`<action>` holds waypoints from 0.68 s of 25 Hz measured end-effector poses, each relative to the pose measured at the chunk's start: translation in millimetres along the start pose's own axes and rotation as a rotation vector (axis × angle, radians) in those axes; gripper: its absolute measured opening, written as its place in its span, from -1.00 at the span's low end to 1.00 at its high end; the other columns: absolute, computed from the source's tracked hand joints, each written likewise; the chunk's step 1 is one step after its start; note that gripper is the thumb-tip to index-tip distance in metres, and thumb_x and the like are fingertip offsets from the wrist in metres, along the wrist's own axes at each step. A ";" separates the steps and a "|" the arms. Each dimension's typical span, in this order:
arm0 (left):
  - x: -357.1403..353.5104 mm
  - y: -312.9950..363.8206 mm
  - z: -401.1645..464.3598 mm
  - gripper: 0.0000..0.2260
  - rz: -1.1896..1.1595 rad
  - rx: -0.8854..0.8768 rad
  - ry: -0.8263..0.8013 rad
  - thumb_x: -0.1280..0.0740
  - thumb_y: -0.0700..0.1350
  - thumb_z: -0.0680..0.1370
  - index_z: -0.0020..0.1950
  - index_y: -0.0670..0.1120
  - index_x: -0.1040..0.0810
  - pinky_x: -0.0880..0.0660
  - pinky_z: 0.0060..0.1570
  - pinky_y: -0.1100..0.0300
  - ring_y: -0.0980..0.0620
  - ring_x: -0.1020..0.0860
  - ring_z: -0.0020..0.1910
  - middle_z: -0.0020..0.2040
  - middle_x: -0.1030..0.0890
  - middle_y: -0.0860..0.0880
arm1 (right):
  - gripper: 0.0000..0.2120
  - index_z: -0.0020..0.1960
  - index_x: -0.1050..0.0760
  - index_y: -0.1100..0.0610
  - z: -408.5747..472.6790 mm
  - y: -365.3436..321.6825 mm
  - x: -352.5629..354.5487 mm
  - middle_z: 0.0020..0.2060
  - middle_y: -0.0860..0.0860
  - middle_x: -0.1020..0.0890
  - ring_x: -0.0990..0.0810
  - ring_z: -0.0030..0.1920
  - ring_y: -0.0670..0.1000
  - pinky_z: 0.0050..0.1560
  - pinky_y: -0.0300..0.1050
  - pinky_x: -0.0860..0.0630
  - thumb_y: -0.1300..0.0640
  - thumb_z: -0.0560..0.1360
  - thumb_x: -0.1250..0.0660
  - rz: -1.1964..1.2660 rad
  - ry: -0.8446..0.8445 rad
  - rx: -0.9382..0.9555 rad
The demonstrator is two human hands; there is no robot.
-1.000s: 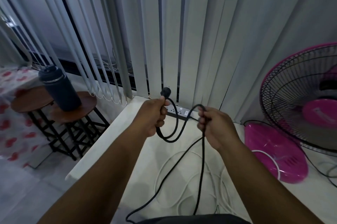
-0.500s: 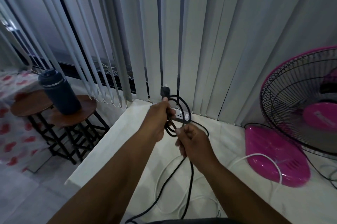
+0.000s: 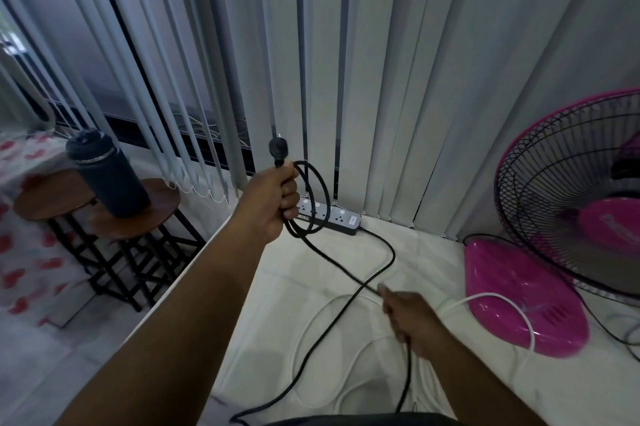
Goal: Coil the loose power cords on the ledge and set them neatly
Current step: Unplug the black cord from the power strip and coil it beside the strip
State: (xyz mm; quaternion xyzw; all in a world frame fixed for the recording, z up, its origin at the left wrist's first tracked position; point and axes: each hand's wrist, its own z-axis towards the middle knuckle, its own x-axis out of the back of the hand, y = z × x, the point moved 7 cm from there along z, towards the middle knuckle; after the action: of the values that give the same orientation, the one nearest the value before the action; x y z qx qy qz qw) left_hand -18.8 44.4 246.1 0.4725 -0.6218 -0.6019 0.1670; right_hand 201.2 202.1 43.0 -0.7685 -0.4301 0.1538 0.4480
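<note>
Left hand (image 3: 273, 204), centre frame, fisted around black power cord (image 3: 346, 269) just below its plug (image 3: 278, 150); plug stuck up above the fist, two loops of cord hung from right side of the fist. Right hand (image 3: 408, 318), lower centre-right, motion-blurred, fingers curled closed around same black cord further along; cord ran taut on a diagonal between the two hands, then dropped from right hand toward bottom edge. Another black run curved from the power strip (image 3: 329, 216) end down across the ledge (image 3: 270, 304) to bottom centre; could not tell whether same cord. Power strip lay at back of ledge, just behind the left hand's loops, against foot of vertical blinds (image 3: 346, 62). White cord (image 3: 498, 301) sprawled loose in loops on ledge under and beside right hand, one arc lying over pink fan base (image 3: 519, 297). Pink fan (image 3: 571, 200) with dark wire cage, right edge of frame, standing on ledge. Dark bottle (image 3: 107, 176) upright on round wooden stool (image 3: 138, 217), left of frame, beside ledge. Red-patterned cloth (image 3: 24, 252) far left.
</note>
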 end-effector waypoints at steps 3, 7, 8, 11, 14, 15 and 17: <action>-12.3 -15.9 -3.4 -0.80 0.127 0.040 -0.031 -0.20 -0.05 0.63 -0.14 -0.10 -0.47 -0.30 -0.56 0.26 0.13 -0.25 -0.57 -0.53 -0.30 0.08 | -0.62 -0.30 -0.47 0.23 9.6 -57.5 32.3 -0.60 0.01 -0.26 -0.14 -0.67 -0.08 -0.58 -0.35 -0.08 -0.03 0.53 -0.37 0.167 0.220 -0.023; -30.8 -32.5 -6.7 -0.81 0.186 0.050 -0.074 -0.19 -0.08 0.63 -0.14 -0.09 -0.48 -0.25 -0.54 0.28 0.14 -0.28 -0.56 -0.51 -0.35 0.09 | -0.72 -0.16 -0.56 0.28 -7.3 -138.9 24.3 -0.52 0.00 -0.34 -0.22 -0.61 -0.10 -0.62 -0.31 -0.11 0.12 0.60 -0.23 0.492 0.172 0.126; -33.5 -34.2 -6.9 -0.81 0.188 0.049 -0.074 -0.19 -0.07 0.63 -0.14 -0.09 -0.48 -0.23 -0.55 0.28 0.14 -0.28 -0.56 -0.50 -0.36 0.08 | -0.75 -0.11 -0.58 0.30 -16.2 -154.1 13.7 -0.53 0.00 -0.38 -0.25 -0.59 -0.09 -0.61 -0.29 -0.14 0.18 0.58 -0.20 0.521 0.114 0.168; -38.3 -35.8 -6.6 -0.80 0.209 0.027 -0.050 -0.19 -0.05 0.63 -0.10 -0.11 -0.50 -0.23 -0.55 0.27 0.13 -0.29 -0.55 -0.42 -0.43 0.03 | -0.78 -0.02 -0.59 0.21 -45.7 -185.0 -21.1 -0.48 0.02 -0.44 -0.33 -0.54 -0.06 -0.54 -0.21 -0.24 0.30 0.49 -0.18 0.402 -0.066 0.326; -42.2 -38.8 -7.3 -0.76 0.267 -0.009 0.002 -0.18 -0.02 0.63 -0.04 -0.13 -0.54 -0.29 -0.54 0.27 0.12 -0.37 -0.51 -0.28 -0.56 -0.02 | -0.70 -0.13 -0.64 -0.10 -72.7 -199.7 -39.8 -0.45 0.08 -0.52 -0.46 -0.50 -0.03 -0.47 -0.13 -0.47 0.27 0.53 -0.27 -0.017 -0.044 0.571; -43.2 -40.1 -8.0 -0.74 0.281 -0.014 0.019 -0.18 0.00 0.63 -0.03 -0.14 -0.56 -0.30 -0.54 0.26 0.12 -0.39 -0.51 -0.26 -0.59 -0.03 | -0.72 -0.14 -0.65 -0.13 -79.0 -202.3 -41.5 -0.46 0.07 -0.58 -0.52 -0.50 -0.03 -0.43 -0.16 -0.53 0.23 0.53 -0.32 -0.109 0.006 0.641; -44.0 -42.9 -8.6 -0.72 0.286 -0.012 0.029 -0.20 0.01 0.62 -0.02 -0.17 -0.57 -0.31 -0.55 0.25 0.11 -0.39 -0.54 -0.29 -0.58 -0.05 | -0.87 -0.15 -0.67 0.03 -85.6 -201.3 -43.3 -0.46 0.03 -0.65 -0.61 -0.49 -0.05 -0.46 -0.20 -0.54 0.23 0.48 -0.41 -0.103 0.062 0.717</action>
State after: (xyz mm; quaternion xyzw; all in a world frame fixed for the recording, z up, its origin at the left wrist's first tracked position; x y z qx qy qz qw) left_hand 26.4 81.4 225.1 0.3868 -0.6765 -0.5689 0.2629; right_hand 123.9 165.9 249.1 -0.5443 -0.3729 0.2488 0.7090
